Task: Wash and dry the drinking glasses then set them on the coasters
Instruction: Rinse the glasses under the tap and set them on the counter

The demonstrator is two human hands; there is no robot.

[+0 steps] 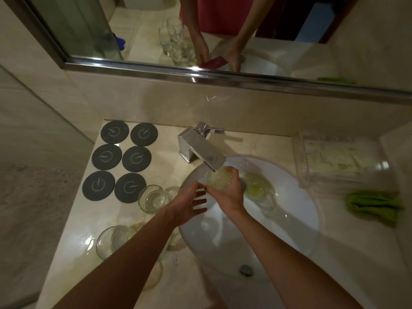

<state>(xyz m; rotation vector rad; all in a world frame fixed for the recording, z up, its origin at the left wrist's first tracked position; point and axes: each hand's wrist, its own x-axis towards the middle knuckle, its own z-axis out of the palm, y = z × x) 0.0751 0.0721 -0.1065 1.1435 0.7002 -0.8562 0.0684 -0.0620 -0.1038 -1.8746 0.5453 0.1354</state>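
My right hand (225, 192) curls around a drinking glass (219, 179), holding it tilted directly beneath the spout of the faucet (201, 150), over the sink (296, 204). The glass looks cloudy or sudsy; I cannot tell whether water is running. I judge it is held here so that any flow enters its mouth and drains into the basin, not onto the tabletop (89, 253). My left hand (189, 205) is open with fingers spread, just beside the glass and holding nothing, seemingly placed to steady or rub it.

A second glass (258, 190), holding a yellowish liquid or residue, lies in the basin just behind the right hand, probably awaiting its turn. An upright glass (152, 198) stands on the tabletop at the sink's left edge, near the coasters. A glass lying on its side (113, 239) rests nearer me, partly hidden by my left forearm. More glassware seems to lie under that arm, but I cannot make it out.

Six dark round coasters (121, 159) are arranged in two columns at the back left of the tabletop, all bare, away from the basin where they likely stay dry. A green cloth (374, 207) lies right of the sink, within reach for drying, beside a clear plastic container (334, 161). I judge washing is under way and no glass is yet dried or placed.
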